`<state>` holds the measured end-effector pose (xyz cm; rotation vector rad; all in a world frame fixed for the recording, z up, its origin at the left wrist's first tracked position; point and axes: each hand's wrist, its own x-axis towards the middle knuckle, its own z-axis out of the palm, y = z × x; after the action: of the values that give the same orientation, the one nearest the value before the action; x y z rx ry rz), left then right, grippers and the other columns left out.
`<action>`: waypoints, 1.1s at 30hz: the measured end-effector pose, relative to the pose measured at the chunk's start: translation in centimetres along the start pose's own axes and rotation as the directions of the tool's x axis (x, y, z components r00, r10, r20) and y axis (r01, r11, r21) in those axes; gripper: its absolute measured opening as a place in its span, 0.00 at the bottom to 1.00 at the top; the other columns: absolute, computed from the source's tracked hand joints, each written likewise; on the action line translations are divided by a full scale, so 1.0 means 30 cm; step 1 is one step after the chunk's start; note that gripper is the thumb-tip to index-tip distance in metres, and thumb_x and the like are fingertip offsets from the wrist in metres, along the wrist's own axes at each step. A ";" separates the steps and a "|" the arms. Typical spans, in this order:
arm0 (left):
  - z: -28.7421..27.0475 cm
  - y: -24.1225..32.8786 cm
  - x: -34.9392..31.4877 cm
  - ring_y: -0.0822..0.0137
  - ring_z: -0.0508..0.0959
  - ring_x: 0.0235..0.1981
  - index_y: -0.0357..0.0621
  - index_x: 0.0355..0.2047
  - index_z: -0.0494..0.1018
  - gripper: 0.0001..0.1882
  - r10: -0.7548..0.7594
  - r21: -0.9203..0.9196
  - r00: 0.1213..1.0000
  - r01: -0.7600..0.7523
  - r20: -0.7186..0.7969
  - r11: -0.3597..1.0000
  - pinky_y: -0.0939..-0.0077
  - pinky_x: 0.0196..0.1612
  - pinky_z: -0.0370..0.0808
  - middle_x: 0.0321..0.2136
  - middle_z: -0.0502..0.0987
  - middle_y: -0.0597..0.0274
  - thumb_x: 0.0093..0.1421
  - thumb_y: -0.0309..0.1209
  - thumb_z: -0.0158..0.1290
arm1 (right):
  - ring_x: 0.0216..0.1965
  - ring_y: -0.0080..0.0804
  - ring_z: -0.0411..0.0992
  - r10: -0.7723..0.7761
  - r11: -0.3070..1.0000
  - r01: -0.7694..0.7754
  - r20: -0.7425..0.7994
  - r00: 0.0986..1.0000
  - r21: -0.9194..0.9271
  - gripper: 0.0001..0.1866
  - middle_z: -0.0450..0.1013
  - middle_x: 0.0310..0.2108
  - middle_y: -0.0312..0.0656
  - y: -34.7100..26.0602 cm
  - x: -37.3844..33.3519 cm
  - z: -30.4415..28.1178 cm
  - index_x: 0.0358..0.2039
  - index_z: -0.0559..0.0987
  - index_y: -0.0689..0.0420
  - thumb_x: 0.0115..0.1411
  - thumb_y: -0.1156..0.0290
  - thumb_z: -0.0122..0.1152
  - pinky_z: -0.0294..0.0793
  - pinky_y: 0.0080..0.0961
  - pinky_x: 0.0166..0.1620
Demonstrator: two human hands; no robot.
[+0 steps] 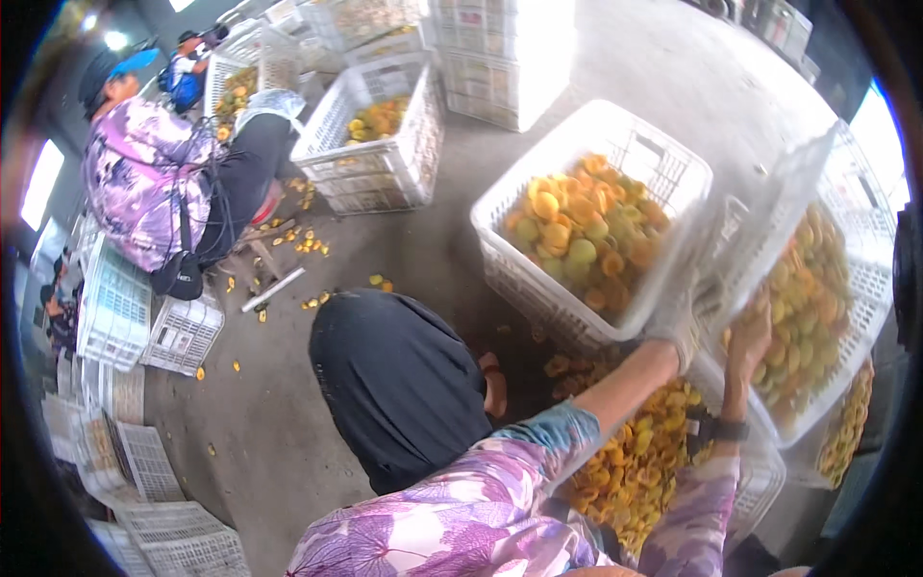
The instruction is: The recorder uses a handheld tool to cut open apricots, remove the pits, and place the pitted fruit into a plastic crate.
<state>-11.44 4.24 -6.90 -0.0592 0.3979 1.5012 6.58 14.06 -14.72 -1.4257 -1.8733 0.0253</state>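
My left hand (pixel 675 327), in a pale work glove, is closed on the near end of a white plastic crate (pixel 769 216) smeared by motion. Beside it, bare and with a dark band at the wrist, my right hand (pixel 750 337) is closed at the same near end; its fingertips are partly hidden. Halved orange and green fruit (pixel 803 317) fills a white crate (pixel 870 260) at the right. To the left stands another white crate (pixel 500 264), part full of similar fruit (pixel 586 236). Below my forearms, orange fruit pieces (pixel 635 462) lie heaped in a crate (pixel 764 481).
A co-worker (pixel 144 183) in a purple patterned top sits at the left by a crate of fruit (pixel 365 159). Stacked crates (pixel 505 67) stand at the back, others (pixel 178 539) at the lower left. Fruit pieces (pixel 308 240) litter the concrete floor. My dark-clothed knee (pixel 394 385) juts up centrally.
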 end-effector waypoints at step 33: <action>0.017 0.311 -0.040 0.62 0.78 0.31 0.40 0.29 0.73 0.30 0.573 0.264 0.809 -0.585 0.130 0.767 0.72 0.41 0.76 0.29 0.77 0.56 0.66 0.56 0.39 | 0.29 0.59 0.70 -0.275 0.960 0.259 0.197 0.941 0.103 0.20 0.70 0.30 0.52 -0.745 -0.095 -0.053 0.46 0.62 0.62 0.50 0.84 0.49 0.66 0.48 0.28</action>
<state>-20.45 3.99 -4.14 0.3666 0.6414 2.0357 -10.48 2.66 -5.24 -1.1428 -2.2031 0.1161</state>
